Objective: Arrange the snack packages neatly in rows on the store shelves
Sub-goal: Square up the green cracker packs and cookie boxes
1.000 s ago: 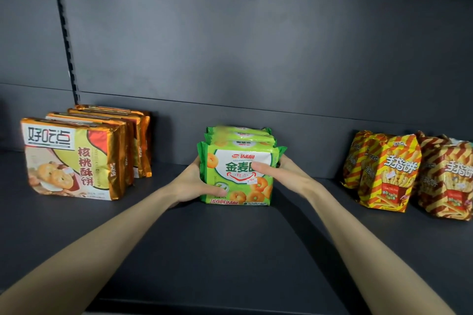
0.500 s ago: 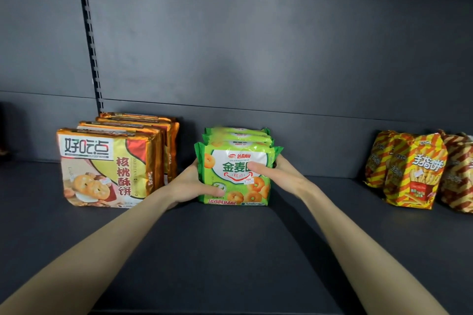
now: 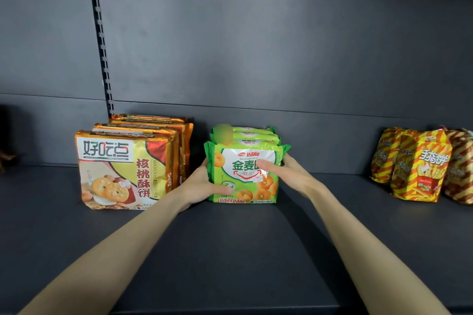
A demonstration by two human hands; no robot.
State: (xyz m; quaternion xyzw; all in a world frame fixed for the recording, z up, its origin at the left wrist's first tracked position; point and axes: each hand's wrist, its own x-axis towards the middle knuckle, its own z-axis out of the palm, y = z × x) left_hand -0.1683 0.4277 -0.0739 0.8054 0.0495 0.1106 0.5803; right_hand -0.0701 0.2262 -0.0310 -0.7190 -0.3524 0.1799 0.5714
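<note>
A row of green snack packages [image 3: 245, 176] stands upright in the middle of the dark shelf [image 3: 230, 250], front to back. My left hand [image 3: 202, 186] grips the left side of the front green package, thumb across its lower front. My right hand [image 3: 284, 171] grips its right side, thumb lying over the label. To the left stands a row of gold walnut-biscuit packages [image 3: 125, 169]. At the far right stand red-and-yellow striped snack bags [image 3: 419, 166].
The shelf's grey back panel [image 3: 256, 46] rises behind the packages, with a slotted upright rail [image 3: 102, 41] at the left. A dark object [image 3: 5, 158] shows at the left edge. Bare shelf lies between the green row and the striped bags.
The green row, held in both hands, now sits closer to the gold packages and farther from the striped bags. The view has swung left.
</note>
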